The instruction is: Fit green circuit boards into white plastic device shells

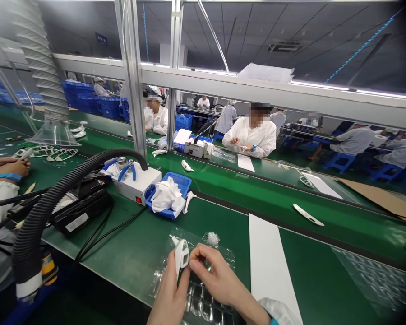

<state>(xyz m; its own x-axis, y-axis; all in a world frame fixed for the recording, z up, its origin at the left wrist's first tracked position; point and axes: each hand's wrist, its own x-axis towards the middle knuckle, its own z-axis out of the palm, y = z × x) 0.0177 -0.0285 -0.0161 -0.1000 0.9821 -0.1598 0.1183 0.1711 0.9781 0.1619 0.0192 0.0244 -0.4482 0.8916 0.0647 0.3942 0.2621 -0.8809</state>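
Observation:
My left hand (171,289) is closed around a white ear-thermometer housing (181,257), tilted up with its pointed tip to the upper left. A green circuit board and a small dark display show in its open face. Right beside it, my right hand (216,273) has thumb and forefinger pinched together at the housing's edge; whatever they hold is too small to make out. Beneath both hands lies a clear plastic tray (203,302) with moulded pockets. A small heap of clear pieces (211,238) sits just beyond my right fingers.
A white paper strip (270,266) lies to the right. Ahead are a blue bin (181,180) with white cloths and a grey box (137,183) bearing blue pliers. A black hose (64,185) arches at left. White housings ride the green belt (230,187). Co-workers sit left and opposite.

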